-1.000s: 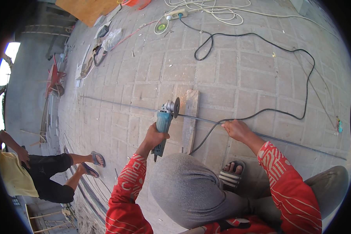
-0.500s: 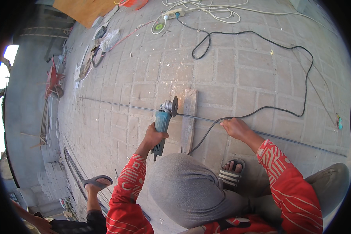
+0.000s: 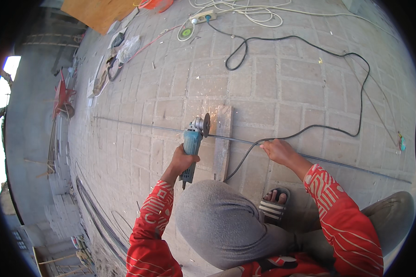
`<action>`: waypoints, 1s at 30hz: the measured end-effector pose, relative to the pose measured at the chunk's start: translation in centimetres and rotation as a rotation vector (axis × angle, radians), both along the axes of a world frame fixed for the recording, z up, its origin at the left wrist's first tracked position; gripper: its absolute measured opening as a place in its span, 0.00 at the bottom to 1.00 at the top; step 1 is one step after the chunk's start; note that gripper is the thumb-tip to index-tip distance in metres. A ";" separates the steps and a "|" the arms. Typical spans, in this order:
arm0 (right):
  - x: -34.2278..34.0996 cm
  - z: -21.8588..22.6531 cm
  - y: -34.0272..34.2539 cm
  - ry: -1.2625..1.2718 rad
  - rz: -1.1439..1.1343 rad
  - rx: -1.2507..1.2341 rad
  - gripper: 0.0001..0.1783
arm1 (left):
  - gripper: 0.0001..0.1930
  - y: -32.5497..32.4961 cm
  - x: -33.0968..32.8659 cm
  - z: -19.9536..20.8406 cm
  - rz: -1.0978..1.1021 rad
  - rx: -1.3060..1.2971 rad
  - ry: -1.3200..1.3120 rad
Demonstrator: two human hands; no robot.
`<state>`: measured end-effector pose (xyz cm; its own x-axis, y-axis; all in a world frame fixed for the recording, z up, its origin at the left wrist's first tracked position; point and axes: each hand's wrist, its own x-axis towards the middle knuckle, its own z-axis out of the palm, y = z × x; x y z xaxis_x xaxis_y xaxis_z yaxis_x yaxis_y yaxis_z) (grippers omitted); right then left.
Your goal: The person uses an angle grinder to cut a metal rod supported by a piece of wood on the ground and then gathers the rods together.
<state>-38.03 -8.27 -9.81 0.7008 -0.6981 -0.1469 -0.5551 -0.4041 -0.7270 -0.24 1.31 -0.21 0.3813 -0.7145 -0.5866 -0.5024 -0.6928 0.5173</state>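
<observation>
Left grip [image 3: 184, 159] holds the grinder [image 3: 192, 142], its disc [image 3: 206, 123] at the metal rod [image 3: 238, 140]; right grip [image 3: 278, 151] clasps the rod.

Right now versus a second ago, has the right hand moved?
No, no visible shift: the right hand stays on the metal rod, the same gap right of the wooden plank.

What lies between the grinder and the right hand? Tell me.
In the head view, the wooden plank, with the metal rod across it, then the black cord.
</observation>
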 end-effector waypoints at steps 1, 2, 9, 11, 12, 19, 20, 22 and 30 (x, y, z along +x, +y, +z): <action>0.0 -0.1 0.0 0.001 -0.002 0.001 0.21 | 0.29 0.0 -0.1 -0.1 0.003 -0.021 0.005; 0.0 -0.1 0.1 0.002 -0.003 -0.001 0.21 | 0.29 -0.1 -0.1 -0.1 0.001 -0.020 0.006; 0.0 -0.2 0.0 0.000 -0.002 -0.008 0.21 | 0.30 -0.5 -0.4 0.0 0.015 0.001 0.011; -0.1 -0.1 0.1 0.013 -0.005 0.007 0.21 | 0.31 -0.7 -0.5 0.2 0.016 0.015 0.014; -0.1 0.0 0.1 0.026 -0.006 0.021 0.20 | 0.30 -0.7 -0.6 0.3 0.020 0.019 0.008; -0.1 0.2 0.0 0.044 -0.008 0.037 0.20 | 0.29 -0.9 -0.7 0.3 0.023 -0.003 0.018; -0.1 0.3 0.0 0.043 -0.007 0.035 0.21 | 0.29 -0.8 -0.6 0.2 0.022 -0.003 0.017; -0.1 0.0 0.0 0.043 -0.007 0.035 0.21 | 0.29 -0.8 -0.6 0.1 0.047 0.000 0.048; -0.1 -0.1 0.1 0.034 -0.001 0.017 0.21 | 0.30 -0.3 -0.4 0.3 0.015 0.007 0.015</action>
